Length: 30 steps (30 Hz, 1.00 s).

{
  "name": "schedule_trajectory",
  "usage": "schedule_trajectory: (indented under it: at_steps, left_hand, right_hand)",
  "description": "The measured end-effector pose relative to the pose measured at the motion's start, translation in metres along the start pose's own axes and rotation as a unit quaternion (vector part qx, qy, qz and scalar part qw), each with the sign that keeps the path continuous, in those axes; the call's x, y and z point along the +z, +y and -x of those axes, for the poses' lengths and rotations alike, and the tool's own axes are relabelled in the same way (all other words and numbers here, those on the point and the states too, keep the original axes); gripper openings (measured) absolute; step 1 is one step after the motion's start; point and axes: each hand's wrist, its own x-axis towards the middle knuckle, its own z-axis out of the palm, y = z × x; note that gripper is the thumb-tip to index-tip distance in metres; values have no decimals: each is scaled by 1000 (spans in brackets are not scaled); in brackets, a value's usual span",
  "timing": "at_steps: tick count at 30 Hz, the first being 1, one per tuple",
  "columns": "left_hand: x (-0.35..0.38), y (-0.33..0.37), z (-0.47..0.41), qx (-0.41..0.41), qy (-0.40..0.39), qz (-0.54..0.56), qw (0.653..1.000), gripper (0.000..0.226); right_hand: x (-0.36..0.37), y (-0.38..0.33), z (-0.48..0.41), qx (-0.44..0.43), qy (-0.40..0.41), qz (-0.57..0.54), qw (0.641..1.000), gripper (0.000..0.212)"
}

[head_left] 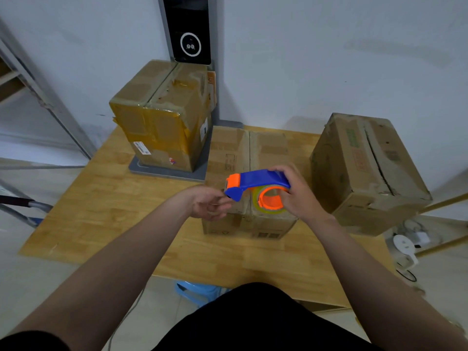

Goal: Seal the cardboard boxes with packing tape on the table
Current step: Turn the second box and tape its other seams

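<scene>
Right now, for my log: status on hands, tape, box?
Right hand grips blue-and-orange plastic tape dispenser. Left hand at its front end, grip unclear. Both over middle brown cardboard box. Nothing blocking.

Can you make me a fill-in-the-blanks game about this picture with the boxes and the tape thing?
1. The right hand grips a tape dispenser with a blue body and an ___ roll core.
2. The dispenser is held over the middle box, and the table holds ___ boxes in all.
3. The left box sits on a ___ platform.

Missing words: orange; three; gray.
</scene>
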Motion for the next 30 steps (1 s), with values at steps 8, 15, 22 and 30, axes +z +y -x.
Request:
schedule_trajectory:
  at_steps: [8, 15, 22, 30]
  left_hand:
    - [1, -5, 0, 47, 105, -21, 993, 23]
    - [-12, -10, 0, 159, 185, -54, 968, 11]
    - [-68, -61, 8, 241, 259, -86, 931, 23]
    - [-67, -112, -24, 257, 257, -11, 932, 15]
  right_hand:
    - [-5, 5, 5, -37, -14, 75, 996, 78]
    - [-5, 16, 15, -111, -7, 211, 971, 87]
    - [-30, 62, 53, -53, 49, 198, 978, 85]
    - [-6, 76, 69, -94, 23, 233, 968, 71]
